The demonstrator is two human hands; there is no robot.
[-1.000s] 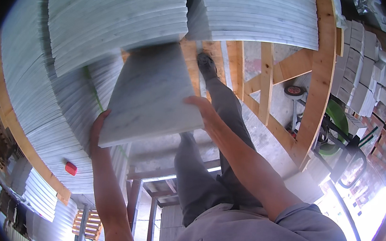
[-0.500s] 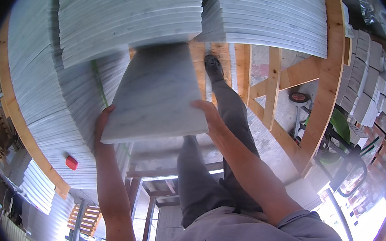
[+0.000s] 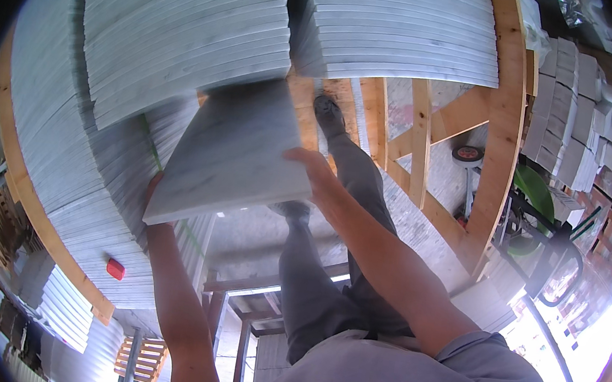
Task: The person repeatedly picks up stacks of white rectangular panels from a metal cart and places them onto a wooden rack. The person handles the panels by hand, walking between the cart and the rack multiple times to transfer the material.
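Between my two hands I hold a pale grey-veined marble tile, tilted, its far edge in shadow close to the stacked tiles. My left hand wraps the tile's left edge near its near corner; most of its fingers are hidden beneath. On the opposite side my right hand grips the right edge, thumb on top and the other fingers out of sight below. Just beyond the tile rises a tall stack of similar marble tiles, with another stack to its right.
A wooden crate frame encloses the stacks, with slats and a diagonal brace at right. A small red object lies on the left tiles. Beyond the frame stand a wheeled tool and piled pale boxes. A dark metal frame is near my legs.
My hands and the held tile have shifted slightly to the left in the picture. The stacks and crate have also slid left and a little down, as the view has moved. My grip looks the same.
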